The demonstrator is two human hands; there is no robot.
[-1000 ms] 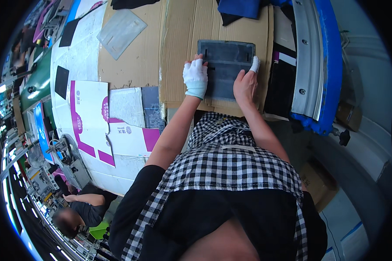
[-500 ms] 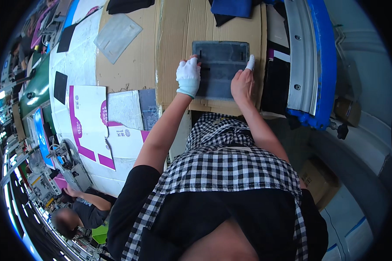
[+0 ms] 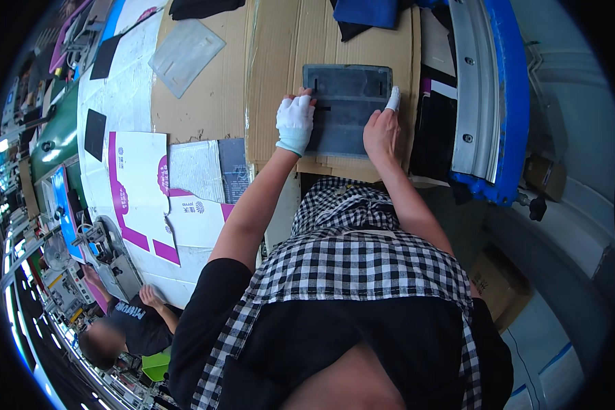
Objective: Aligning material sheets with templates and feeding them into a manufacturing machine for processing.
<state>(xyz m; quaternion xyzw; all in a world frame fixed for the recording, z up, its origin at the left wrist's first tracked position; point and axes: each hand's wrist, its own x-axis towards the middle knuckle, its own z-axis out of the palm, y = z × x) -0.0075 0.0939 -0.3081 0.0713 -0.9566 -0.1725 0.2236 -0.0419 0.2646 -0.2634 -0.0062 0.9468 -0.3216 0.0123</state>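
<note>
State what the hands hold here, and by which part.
Both hands press a dark grey flat panel lying on cardboard: left hand on its left edge, right hand on its right edge.

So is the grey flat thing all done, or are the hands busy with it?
Busy. The dark grey panel lies flat on the cardboard sheet. The gloved left hand and right hand press its edges. A lighter grey panel lies untouched, apart on the left.

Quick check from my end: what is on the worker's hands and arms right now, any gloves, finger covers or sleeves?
The left hand wears a white fabric glove that ends at the wrist. The right hand is ungloved except for a white finger cot on its forefinger. Both forearms are uncovered; short black sleeves end above the elbows, under a black-and-white checked apron.
</note>
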